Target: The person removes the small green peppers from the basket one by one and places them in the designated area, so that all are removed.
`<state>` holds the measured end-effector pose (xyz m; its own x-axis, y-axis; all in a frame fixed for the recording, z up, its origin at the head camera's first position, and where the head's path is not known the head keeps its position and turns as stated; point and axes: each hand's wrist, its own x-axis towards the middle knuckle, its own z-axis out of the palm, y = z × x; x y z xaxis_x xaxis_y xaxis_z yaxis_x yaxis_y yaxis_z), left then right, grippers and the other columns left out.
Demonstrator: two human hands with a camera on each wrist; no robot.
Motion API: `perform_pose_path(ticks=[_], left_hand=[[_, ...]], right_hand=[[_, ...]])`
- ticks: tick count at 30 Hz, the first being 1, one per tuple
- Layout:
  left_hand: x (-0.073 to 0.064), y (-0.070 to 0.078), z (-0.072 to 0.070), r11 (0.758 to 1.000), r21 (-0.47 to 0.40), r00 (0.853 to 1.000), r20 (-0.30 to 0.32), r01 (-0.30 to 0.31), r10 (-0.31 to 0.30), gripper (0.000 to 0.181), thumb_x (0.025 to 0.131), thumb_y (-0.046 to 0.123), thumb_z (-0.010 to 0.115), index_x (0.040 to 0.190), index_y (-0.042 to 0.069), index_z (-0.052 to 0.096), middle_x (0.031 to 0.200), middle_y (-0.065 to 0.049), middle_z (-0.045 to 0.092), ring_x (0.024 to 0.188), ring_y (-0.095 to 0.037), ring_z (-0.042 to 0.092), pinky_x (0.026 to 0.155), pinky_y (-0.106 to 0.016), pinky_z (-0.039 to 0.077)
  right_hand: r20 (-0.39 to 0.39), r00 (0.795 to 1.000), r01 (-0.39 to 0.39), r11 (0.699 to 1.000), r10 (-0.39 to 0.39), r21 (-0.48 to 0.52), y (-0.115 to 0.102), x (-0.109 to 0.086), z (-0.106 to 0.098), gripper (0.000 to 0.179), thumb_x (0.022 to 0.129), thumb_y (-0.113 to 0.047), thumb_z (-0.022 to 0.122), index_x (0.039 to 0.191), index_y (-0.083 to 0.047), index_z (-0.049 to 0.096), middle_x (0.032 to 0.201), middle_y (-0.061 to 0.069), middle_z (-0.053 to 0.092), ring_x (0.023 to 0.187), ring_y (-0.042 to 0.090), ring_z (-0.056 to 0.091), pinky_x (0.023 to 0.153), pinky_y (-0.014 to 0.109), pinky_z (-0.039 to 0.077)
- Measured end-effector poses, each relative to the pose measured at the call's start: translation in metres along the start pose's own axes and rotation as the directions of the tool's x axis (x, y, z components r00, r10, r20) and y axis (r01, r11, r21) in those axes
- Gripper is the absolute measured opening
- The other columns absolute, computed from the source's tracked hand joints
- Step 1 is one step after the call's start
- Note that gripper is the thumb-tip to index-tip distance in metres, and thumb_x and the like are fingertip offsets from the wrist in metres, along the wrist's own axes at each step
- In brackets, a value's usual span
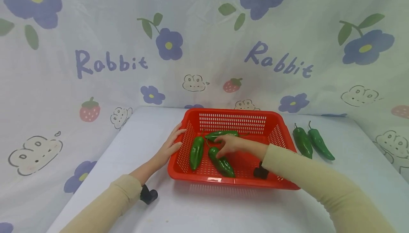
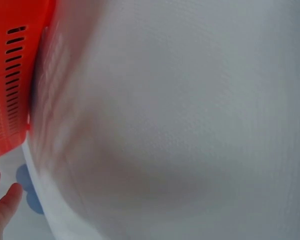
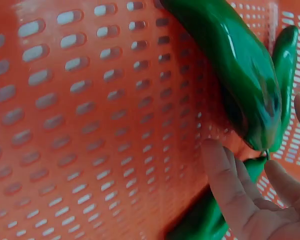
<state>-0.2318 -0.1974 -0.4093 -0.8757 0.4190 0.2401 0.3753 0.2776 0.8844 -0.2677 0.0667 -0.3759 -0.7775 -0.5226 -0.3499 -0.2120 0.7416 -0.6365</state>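
A red plastic basket (image 1: 207, 179) with slotted walls stands on the table, holding three glossy green peppers. One pepper (image 1: 196, 153) lies along its left side, another (image 1: 217, 135) crosses the back, and a third (image 1: 225, 168) slants through the middle. My left hand (image 1: 168, 147) rests against the basket's left rim with fingers extended. Inside the basket, my right hand (image 1: 234, 145) hovers over the middle pepper, thumb close to its stem end. The right wrist view shows the fingers and thumb of that hand (image 3: 255, 210) apart around a pepper's stem end.
Two more green peppers, a wider one (image 1: 302, 141) and a slimmer one (image 1: 320, 144), lie on the white table (image 1: 191, 211) right of the basket. Behind hangs a pale curtain (image 1: 204, 55) with flowers, rabbits and lettering.
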Motion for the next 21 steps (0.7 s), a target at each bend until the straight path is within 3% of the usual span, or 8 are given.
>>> perform_pose_path(ticks=[8,21], left_hand=[[0.001,-0.002,0.000,1.000,0.000,1.000,0.003,-0.008,0.008,0.047,0.092,0.011,0.037,0.137,0.000,0.030,0.153,-0.014,0.002,0.137,-0.039,0.009,0.095,-0.055,0.037],[0.000,-0.002,0.000,1.000,0.000,1.000,0.000,-0.003,0.003,0.047,0.092,0.012,0.037,0.137,0.000,0.030,0.153,-0.014,0.003,0.137,-0.039,0.010,0.095,-0.053,0.039]], right_hand=[[-0.022,1.000,0.011,0.998,-0.013,-0.067,-0.002,0.004,0.014,0.061,0.068,-0.016,0.077,0.123,-0.008,0.054,0.117,0.011,0.056,0.106,0.022,0.051,0.094,0.036,0.042],[-0.022,0.999,-0.026,0.999,0.026,-0.031,0.000,0.008,0.019,0.060,0.067,-0.015,0.078,0.122,-0.010,0.054,0.114,0.010,0.055,0.103,0.020,0.052,0.089,0.034,0.046]])
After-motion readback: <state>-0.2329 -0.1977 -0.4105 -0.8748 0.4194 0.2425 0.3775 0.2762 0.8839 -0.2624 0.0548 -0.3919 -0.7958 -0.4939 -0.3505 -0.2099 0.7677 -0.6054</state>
